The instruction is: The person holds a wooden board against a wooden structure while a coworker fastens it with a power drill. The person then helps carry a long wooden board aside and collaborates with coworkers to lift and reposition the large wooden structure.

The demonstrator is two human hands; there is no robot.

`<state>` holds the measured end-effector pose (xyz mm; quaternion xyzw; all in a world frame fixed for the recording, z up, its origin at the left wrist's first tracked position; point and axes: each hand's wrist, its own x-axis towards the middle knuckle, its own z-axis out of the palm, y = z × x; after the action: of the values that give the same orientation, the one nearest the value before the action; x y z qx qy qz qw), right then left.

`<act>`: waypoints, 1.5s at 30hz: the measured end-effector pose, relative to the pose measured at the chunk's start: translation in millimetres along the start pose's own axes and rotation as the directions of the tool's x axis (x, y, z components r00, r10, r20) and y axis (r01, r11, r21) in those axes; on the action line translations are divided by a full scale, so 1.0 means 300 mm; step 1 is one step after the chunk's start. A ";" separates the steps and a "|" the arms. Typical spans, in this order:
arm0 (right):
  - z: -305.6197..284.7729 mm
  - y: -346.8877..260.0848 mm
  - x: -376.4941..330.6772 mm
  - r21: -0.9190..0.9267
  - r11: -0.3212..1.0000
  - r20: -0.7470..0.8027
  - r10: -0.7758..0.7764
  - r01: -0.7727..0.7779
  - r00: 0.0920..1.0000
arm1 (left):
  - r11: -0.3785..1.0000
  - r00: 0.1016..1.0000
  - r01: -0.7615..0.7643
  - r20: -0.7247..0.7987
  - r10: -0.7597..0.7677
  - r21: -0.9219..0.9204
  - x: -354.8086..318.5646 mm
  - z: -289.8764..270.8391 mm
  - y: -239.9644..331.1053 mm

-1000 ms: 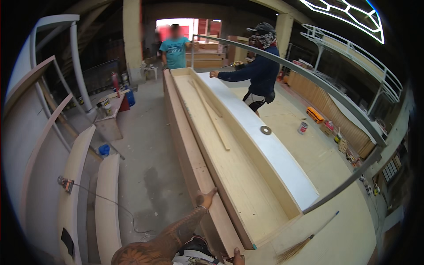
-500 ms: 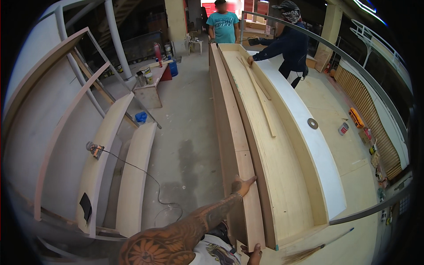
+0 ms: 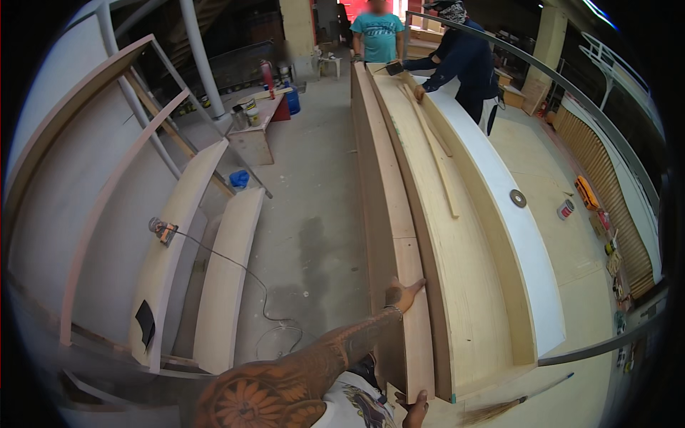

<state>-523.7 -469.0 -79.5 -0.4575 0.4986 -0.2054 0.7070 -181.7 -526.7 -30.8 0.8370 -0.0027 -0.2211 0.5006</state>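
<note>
Probably heavy and stiff, best edge-held: left hand [image 3: 407, 295] grips the beam [image 3: 405, 251] beside the pale box [image 3: 479, 285], right hand [image 3: 415, 411] its end.

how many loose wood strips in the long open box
2: the longer strip and, to its right, the shorter strip, both in the box toward its far end. The co-worker's hand may hide more.

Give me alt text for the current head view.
A person's left hand holds a long board along its top, the right hand at its near end, beside a long shallow box. At the far end, a co-worker in teal stands and another in dark clothes reaches over the box.
</note>
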 end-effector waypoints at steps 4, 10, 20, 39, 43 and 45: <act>0.037 -0.082 -0.038 0.016 1.000 0.095 -0.028 0.027 0.995 | 1.000 0.999 -0.020 -0.046 0.020 -0.009 0.015 0.005 -0.008; -0.032 -0.014 0.010 -0.105 0.994 0.083 0.043 -0.034 0.996 | 0.999 0.999 -0.036 -0.004 0.036 0.001 -0.024 -0.018 0.029; 0.007 -0.046 -0.016 -0.008 0.999 0.093 -0.045 0.046 0.995 | 0.999 0.999 -0.042 0.000 0.042 -0.003 -0.014 0.003 0.004; -0.004 -0.030 -0.009 0.015 0.998 0.037 -0.053 0.053 0.998 | 0.997 0.999 -0.030 0.028 0.033 -0.075 0.022 0.030 -0.028; -0.012 0.019 0.009 0.006 0.999 0.015 -0.032 0.032 0.999 | 0.999 0.999 -0.026 0.041 0.028 -0.046 0.014 -0.002 -0.017; -0.005 0.034 0.009 -0.003 1.000 -0.011 -0.021 0.021 1.000 | 0.999 0.999 -0.027 0.042 0.028 -0.029 0.015 -0.016 -0.017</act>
<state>-525.7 -466.5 -89.8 -0.4624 0.4979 -0.2147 0.7016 -176.8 -521.1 -34.9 0.8247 -0.0216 -0.2321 0.5153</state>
